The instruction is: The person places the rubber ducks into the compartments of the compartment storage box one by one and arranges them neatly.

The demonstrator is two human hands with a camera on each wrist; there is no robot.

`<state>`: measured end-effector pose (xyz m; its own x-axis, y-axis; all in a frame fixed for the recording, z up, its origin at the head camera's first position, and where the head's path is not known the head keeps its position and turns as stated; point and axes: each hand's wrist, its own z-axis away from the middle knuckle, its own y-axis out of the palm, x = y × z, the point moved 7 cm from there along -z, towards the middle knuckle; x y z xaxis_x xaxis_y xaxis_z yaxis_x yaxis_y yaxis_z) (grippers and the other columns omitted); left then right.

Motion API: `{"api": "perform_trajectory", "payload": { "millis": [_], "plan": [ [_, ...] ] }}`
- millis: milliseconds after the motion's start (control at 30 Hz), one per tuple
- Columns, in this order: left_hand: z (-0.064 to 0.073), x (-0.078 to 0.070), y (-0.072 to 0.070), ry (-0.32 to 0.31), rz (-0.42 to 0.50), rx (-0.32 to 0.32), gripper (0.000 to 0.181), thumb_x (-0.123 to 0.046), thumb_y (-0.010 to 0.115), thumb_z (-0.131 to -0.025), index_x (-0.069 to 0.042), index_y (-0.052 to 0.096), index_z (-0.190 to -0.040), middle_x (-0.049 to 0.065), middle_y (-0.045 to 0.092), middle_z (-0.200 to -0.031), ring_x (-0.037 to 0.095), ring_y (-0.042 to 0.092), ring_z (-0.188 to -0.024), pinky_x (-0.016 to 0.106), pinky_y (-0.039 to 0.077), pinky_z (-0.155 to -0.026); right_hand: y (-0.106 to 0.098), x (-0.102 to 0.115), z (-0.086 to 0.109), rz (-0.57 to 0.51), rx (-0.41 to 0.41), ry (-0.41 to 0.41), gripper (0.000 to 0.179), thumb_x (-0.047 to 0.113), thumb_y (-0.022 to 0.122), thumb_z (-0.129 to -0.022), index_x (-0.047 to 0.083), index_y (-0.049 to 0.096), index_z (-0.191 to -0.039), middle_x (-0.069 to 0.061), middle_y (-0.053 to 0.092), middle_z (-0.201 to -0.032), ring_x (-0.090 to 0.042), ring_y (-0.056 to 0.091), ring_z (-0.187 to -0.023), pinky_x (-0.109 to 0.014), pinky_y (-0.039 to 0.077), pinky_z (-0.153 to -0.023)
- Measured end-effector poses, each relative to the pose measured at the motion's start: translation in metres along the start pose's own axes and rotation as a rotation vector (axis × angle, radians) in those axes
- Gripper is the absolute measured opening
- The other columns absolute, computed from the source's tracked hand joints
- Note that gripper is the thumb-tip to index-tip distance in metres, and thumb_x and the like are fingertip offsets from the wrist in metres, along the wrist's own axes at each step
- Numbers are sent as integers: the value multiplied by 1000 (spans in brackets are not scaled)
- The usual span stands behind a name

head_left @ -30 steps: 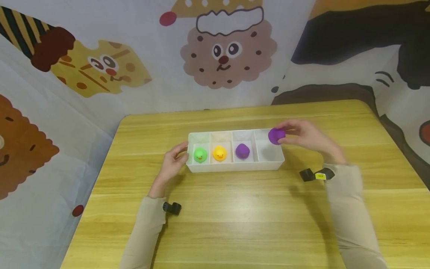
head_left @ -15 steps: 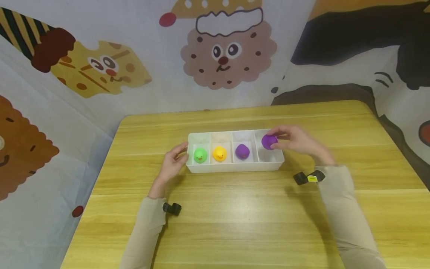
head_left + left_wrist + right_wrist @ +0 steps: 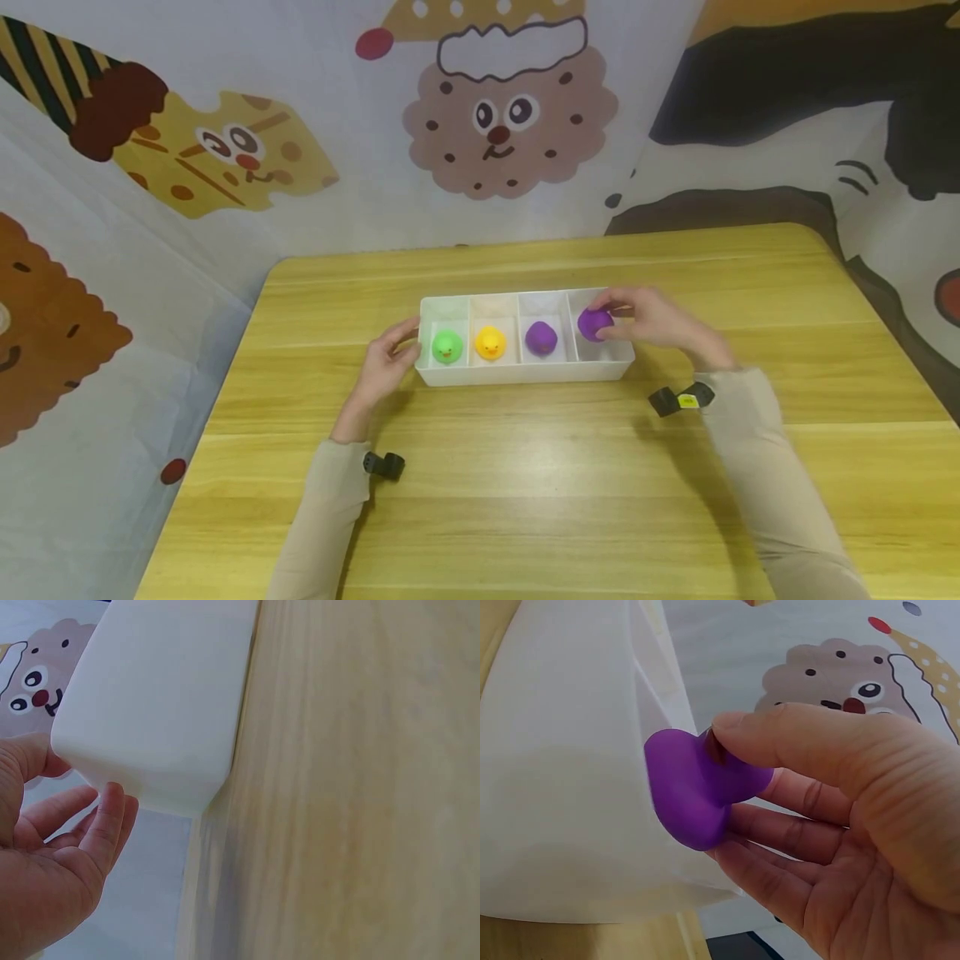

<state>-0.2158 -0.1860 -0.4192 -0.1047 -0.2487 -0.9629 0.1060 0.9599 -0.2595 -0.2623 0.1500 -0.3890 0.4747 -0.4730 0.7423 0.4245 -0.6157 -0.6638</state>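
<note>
My left hand (image 3: pixel 382 367) holds the left end of a long white divided tray (image 3: pixel 525 372), thumb at the rim and fingers against the outer end wall in the left wrist view. My right hand (image 3: pixel 651 317) pinches a purple toy duck (image 3: pixel 686 787) between thumb and fingers. This duck is inside the rightmost compartment in the head view; whether it touches the floor, I cannot tell. From the left, the other compartments hold a green duck (image 3: pixel 447 346), a yellow duck (image 3: pixel 491 342) and another purple duck (image 3: pixel 542 337).
The tray stands on a wood-grain table (image 3: pixel 495 492), towards its far edge. Behind and to the left hangs a pale cloth (image 3: pixel 360 167) with cartoon biscuit prints. A small black camera (image 3: pixel 385 465) sits at the left wrist, and another camera (image 3: pixel 678 400) at the right.
My right hand has moved left and down with the purple duck, from above the tray's right end wall into the last compartment. The left hand and the tray stay in place.
</note>
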Motion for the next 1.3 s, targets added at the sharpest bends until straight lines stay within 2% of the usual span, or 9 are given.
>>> {"api": "perform_trajectory", "payload": {
  "millis": [200,567,767,1033,1167,1300],
  "plan": [
    [0,-1,0,0,2,-1,42,13,48,-89,18,40,-130,33,39,-136,45,42,-122,29,45,-98,4,3,-2,27,16,-11,30,-1,73,-77,-6,62,-104,-17,65,-102,-34,62,-96,-51,50,-90],
    [0,-1,0,12,4,-4,42,13,48,-89,18,41,-130,34,40,-135,46,42,-121,19,47,-93,13,3,-7,86,56,29,28,-3,72,-77,-6,62,-102,-16,63,-99,-34,61,-96,-49,51,-91],
    [-1,1,0,12,11,0,42,13,49,-89,17,41,-130,33,40,-135,45,43,-122,13,46,-89,17,3,-12,188,61,33,26,1,74,-75,-4,63,-98,-11,63,-93,-30,61,-90,-46,53,-85],
    [-1,0,0,6,7,5,42,13,48,-89,18,40,-130,35,39,-134,47,42,-122,14,47,-89,24,3,-18,290,65,15,23,0,74,-72,-4,64,-92,-8,62,-82,-21,55,-75,-33,51,-67],
    [-1,0,-1,11,6,5,42,13,48,-89,18,40,-130,35,39,-134,48,41,-121,12,46,-87,29,3,-20,320,72,2,22,-2,74,-71,-5,64,-91,-9,62,-82,-21,55,-75,-34,51,-67],
    [-1,0,0,11,16,8,42,14,48,-89,19,39,-130,35,39,-135,48,41,-122,13,47,-87,34,-1,-21,342,102,41,22,-1,73,-73,-5,64,-93,-9,62,-84,-22,57,-78,-38,53,-71]
  ]
}}
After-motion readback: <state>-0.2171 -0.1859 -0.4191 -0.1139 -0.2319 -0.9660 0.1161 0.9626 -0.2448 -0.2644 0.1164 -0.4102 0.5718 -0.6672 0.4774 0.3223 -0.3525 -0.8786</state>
